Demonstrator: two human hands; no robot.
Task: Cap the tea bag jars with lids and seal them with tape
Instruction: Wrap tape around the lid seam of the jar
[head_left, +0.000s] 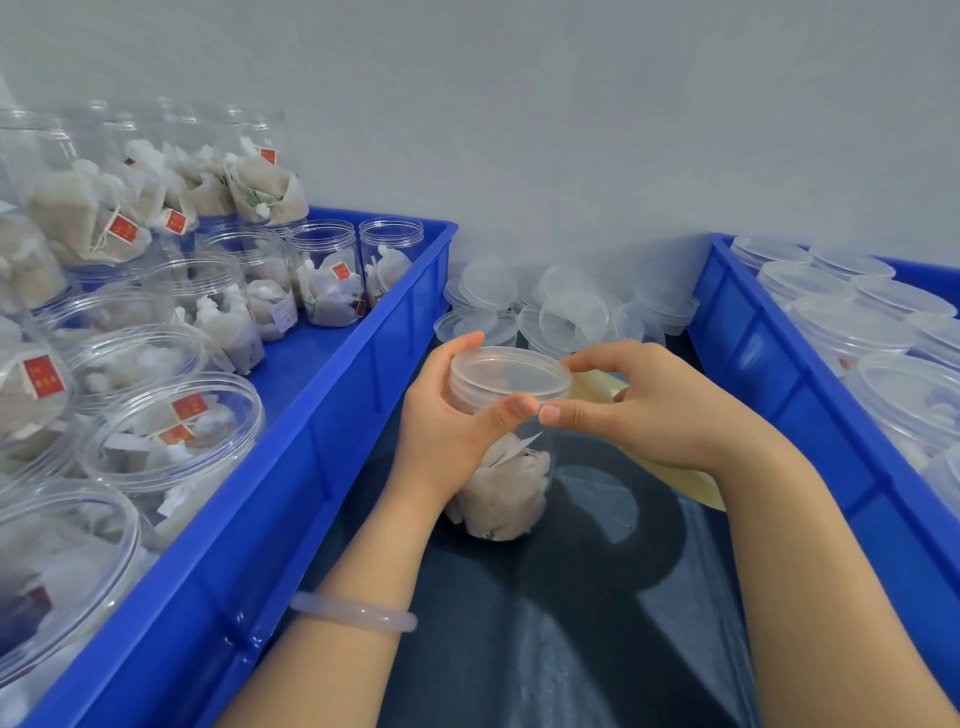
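Head view: we logged the jar upright on the dark surface, near centre between two blue crates, tea bags in its lower half and the lid on its mouth. The left hand was wrapped round the neck just under the lid, thumb on the near side. The right hand pinched the lid's rim between thumb and fingers from the right. We could not tell whether the lid was fully seated. We identified no tape; a beige strip lay behind the right hand, its nature unclear. Risks, as we judged them: a tilted lid could cross-thread or jam, and clear tape laid over a crooked lid would seal badly. A loose left-hand grip could let the jar spin. Around it were the left crate of open jars, the right crate of capped jars, and loose lids heaped at the far side. The crate walls hemmed in both forearms.
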